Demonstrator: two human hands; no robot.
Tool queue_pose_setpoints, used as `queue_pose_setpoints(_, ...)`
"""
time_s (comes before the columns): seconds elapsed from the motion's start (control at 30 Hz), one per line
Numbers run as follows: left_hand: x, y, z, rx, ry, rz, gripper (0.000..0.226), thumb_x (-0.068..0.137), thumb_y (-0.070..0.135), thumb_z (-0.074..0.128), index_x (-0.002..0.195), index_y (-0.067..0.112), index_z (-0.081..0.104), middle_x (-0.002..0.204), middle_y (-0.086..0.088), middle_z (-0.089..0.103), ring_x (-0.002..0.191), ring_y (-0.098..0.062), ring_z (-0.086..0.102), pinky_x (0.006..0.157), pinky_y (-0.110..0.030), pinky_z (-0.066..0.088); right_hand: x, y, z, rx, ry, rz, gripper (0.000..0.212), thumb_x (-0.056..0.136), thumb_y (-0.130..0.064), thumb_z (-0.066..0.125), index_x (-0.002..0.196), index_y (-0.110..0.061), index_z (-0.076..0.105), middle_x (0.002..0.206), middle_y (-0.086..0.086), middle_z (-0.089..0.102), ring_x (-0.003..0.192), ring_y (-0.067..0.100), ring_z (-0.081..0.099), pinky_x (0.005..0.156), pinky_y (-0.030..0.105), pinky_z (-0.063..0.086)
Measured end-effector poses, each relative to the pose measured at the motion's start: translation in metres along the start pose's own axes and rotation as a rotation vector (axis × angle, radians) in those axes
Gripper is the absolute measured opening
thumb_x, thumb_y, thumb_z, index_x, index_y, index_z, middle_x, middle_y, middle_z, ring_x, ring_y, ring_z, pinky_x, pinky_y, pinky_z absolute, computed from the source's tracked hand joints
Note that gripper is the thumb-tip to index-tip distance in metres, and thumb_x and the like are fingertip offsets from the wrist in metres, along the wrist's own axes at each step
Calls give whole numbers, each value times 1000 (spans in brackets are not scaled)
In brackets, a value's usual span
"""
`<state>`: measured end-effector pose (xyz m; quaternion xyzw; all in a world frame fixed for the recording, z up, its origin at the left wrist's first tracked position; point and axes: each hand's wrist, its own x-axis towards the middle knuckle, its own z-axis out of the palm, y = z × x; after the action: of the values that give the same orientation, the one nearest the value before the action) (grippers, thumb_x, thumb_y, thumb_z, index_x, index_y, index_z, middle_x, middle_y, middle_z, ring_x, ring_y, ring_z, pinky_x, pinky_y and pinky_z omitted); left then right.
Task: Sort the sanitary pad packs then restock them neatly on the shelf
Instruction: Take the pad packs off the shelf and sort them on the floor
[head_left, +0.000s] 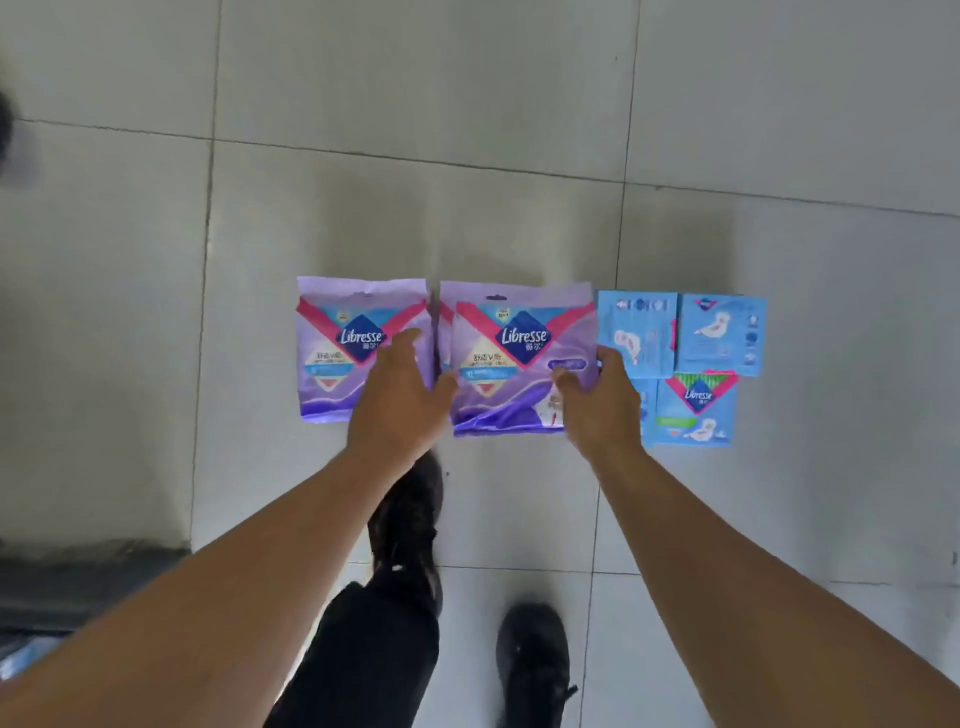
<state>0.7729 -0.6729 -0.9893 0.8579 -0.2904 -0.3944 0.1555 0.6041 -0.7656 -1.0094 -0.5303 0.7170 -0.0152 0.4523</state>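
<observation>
Two glossy purple plastic pad packs lie side by side on the grey tiled floor; my left hand and right hand reach, fingers loosely spread, to either side of the right-hand purple pack, holding nothing.

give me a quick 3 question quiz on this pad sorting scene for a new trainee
1. True or false: the purple packs lie to the left of the blue packs on the tiled floor.
2. Which pack do both hands flank? A) the left purple pack B) the right purple pack C) a blue pack
3. Fill in: the brand printed on the packs is ______.

Key:
1. True.
2. B: the left hand is at its left edge and the right hand at its right edge.
3. Libresse.
</observation>
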Motion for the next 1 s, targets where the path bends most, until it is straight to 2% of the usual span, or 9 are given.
queue_pose_setpoints(0.07, 13, -16, 7, 120, 27, 57, 53, 92, 30, 58, 139, 13, 41, 137, -8, 50, 126, -26, 46, 102, -38, 39, 16, 8, 22, -43, 0, -9, 41, 95, -28, 60, 132, -13, 48, 128, 10, 60, 116, 31, 57, 94, 37, 46)
queue_pose_setpoints(0.2, 22, -33, 12, 276, 43, 182, 46, 92, 29, 58, 133, 12, 45, 133, -9, 52, 123, -26, 47, 92, -39, 47, 26, 10, 51, -171, -56, -5, 51, 98, -32, 56, 142, -13, 38, 138, 8, 53, 126, 30, 51, 93, 31, 44)
queue_pose_setpoints(0.37, 20, -41, 8, 368, -2, 217, 48, 92, 36, 59, 132, 14, 45, 130, -9, 55, 119, -27, 52, 90, -41, 53, 28, 7, 59, -289, -126, 23, 59, 95, -37, 59, 143, -14, 33, 134, 8, 54, 123, 28, 55, 83, 29, 48)
queue_pose_setpoints(0.47, 13, -36, -4, 389, -22, 195, 49, 92, 37, 58, 134, 15, 45, 131, -8, 55, 119, -26, 53, 92, -40, 52, 22, -3, 52, -375, -88, -38, 54, 95, -33, 59, 140, -13, 36, 132, 10, 54, 122, 28, 55, 90, 34, 49)
queue_pose_setpoints(0.63, -22, -8, -49, 374, 40, 113, 44, 94, 32, 52, 136, 19, 45, 134, -5, 52, 121, -24, 49, 90, -37, 46, -33, -46, 16, -648, -154, -480, 48, 97, -31, 53, 139, -13, 41, 137, 9, 51, 125, 27, 48, 97, 40, 45)
queue_pose_setpoints(0.7, -45, 8, -78, 381, 91, 84, 43, 95, 32, 48, 136, 20, 45, 133, -5, 52, 120, -26, 49, 89, -39, 43, -72, -75, -4, -774, -153, -694, 45, 96, -30, 49, 137, -11, 45, 135, 9, 52, 121, 30, 50, 90, 42, 46)
queue_pose_setpoints(0.8, -100, 33, -134, 374, 187, 56, 40, 96, 32, 45, 134, 20, 47, 128, -5, 53, 114, -27, 51, 87, -39, 41, -143, -127, -33, -856, -126, -936, 45, 87, -35, 41, 121, -12, 59, 118, 8, 63, 103, 31, 61, 75, 38, 49)
queue_pose_setpoints(0.93, -199, 51, -225, 324, 412, 33, 39, 95, 34, 49, 131, 20, 52, 128, -5, 56, 110, -29, 54, 85, -40, 42, -250, -208, -64, -854, -133, -1247, 40, 83, -34, 54, 116, -15, 62, 111, 4, 65, 94, 29, 62, 71, 37, 48)
queue_pose_setpoints(1.0, -249, 51, -264, 318, 490, -8, 41, 95, 37, 48, 133, 23, 50, 131, -2, 54, 116, -26, 51, 91, -40, 41, -305, -243, -72, -840, -131, -1384, 41, 83, -35, 48, 117, -16, 62, 110, 3, 65, 93, 26, 62, 70, 36, 48)
